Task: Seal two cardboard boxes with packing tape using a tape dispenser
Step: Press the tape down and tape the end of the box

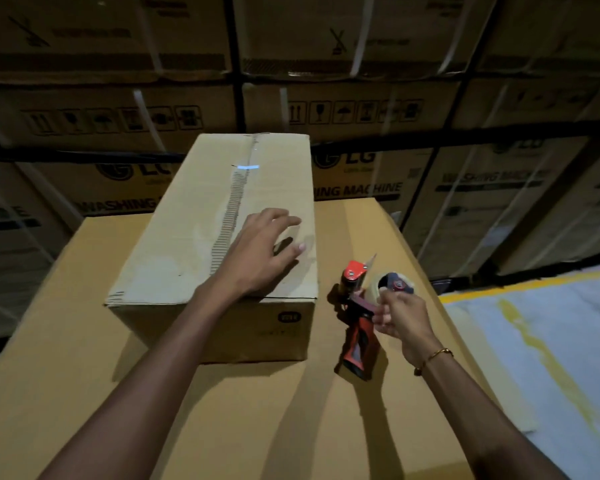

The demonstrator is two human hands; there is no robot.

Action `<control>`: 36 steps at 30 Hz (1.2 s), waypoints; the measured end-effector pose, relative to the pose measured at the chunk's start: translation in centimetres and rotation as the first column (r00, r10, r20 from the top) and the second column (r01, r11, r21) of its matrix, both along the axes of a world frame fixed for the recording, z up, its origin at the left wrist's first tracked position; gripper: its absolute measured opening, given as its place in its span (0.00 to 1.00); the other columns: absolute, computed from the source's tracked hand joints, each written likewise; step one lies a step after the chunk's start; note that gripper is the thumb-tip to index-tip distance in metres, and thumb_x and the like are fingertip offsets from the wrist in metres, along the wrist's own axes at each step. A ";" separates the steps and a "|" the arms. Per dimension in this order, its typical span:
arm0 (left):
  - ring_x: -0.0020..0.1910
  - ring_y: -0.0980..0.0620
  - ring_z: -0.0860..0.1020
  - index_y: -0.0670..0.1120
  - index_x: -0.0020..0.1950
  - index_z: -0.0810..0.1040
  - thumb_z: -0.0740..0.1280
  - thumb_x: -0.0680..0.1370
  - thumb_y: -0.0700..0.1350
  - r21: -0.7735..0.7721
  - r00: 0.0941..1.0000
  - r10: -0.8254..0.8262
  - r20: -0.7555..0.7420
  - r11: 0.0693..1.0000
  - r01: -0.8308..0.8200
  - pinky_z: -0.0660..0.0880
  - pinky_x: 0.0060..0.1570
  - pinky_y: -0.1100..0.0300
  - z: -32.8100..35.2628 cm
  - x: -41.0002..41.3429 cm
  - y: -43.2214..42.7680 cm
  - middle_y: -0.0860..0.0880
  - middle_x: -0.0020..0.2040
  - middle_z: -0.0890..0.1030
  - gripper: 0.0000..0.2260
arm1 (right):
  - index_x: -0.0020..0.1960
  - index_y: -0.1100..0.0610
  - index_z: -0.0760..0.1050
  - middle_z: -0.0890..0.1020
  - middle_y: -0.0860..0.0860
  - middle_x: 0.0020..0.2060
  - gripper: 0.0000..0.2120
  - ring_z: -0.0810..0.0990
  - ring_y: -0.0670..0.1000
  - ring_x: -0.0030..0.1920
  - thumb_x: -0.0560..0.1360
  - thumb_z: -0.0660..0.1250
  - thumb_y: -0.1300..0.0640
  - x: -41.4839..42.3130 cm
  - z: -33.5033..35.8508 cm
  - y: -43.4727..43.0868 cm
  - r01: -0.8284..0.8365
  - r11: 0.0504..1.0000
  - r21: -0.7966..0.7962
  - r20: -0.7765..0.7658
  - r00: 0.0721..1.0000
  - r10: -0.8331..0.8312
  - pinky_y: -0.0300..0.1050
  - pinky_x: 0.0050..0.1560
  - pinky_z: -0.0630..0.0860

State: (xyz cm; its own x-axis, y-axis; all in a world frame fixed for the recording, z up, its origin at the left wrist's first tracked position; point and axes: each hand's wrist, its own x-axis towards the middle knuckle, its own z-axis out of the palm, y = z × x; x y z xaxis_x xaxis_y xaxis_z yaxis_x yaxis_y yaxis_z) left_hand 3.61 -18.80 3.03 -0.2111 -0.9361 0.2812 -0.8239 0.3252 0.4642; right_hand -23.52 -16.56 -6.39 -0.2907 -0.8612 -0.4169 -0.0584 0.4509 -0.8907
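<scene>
Two grips: left hand (257, 251) splayed flat on cardboard box (187, 244), right hand (400, 318) curled around tape dispenser (358, 341).

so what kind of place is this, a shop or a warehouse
Most likely a warehouse: strapped washing machine cartons stacked high behind, a yellow floor line at right, and a tape dispenser beside a small box on a large carton.

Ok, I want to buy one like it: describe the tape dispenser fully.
The tape dispenser has a red-and-black handle, a red plate at its far end and a pale tape roll. It rests on the large cardboard box, handle toward the camera, right of the smaller box. The right hand holds it beside the roll.
</scene>
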 end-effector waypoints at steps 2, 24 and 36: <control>0.72 0.49 0.65 0.52 0.74 0.71 0.62 0.80 0.60 -0.005 1.000 -0.001 0.015 1.000 0.002 0.68 0.67 0.50 -0.2 -2.3 -0.3 0.50 0.73 0.69 0.24 | 0.47 0.63 0.78 0.79 0.57 0.34 0.14 0.79 0.52 0.33 0.83 0.65 0.53 -1.6 -2.3 -0.3 -0.029 0.997 0.078 -0.004 1.000 0.030 0.48 0.37 0.78; 0.75 0.48 0.62 0.50 0.73 0.73 0.62 0.78 0.58 0.124 0.965 0.214 0.155 0.964 -0.233 0.66 0.70 0.48 -0.5 -8.1 1.1 0.48 0.76 0.67 0.25 | 0.47 0.55 0.72 0.70 0.50 0.30 0.08 0.70 0.46 0.24 0.79 0.70 0.54 -4.1 -7.1 -1.7 -0.295 0.943 0.157 0.809 0.586 0.049 0.40 0.24 0.71; 0.76 0.52 0.64 0.50 0.81 0.58 0.62 0.82 0.53 0.124 0.951 0.126 -0.284 0.988 -0.094 0.65 0.74 0.51 2.0 -11.9 0.9 0.50 0.79 0.64 0.29 | 0.44 0.58 0.70 0.71 0.52 0.31 0.10 0.69 0.48 0.24 0.79 0.69 0.57 -5.4 7.2 -4.7 -0.545 0.756 -0.361 0.461 0.601 0.653 0.43 0.25 0.71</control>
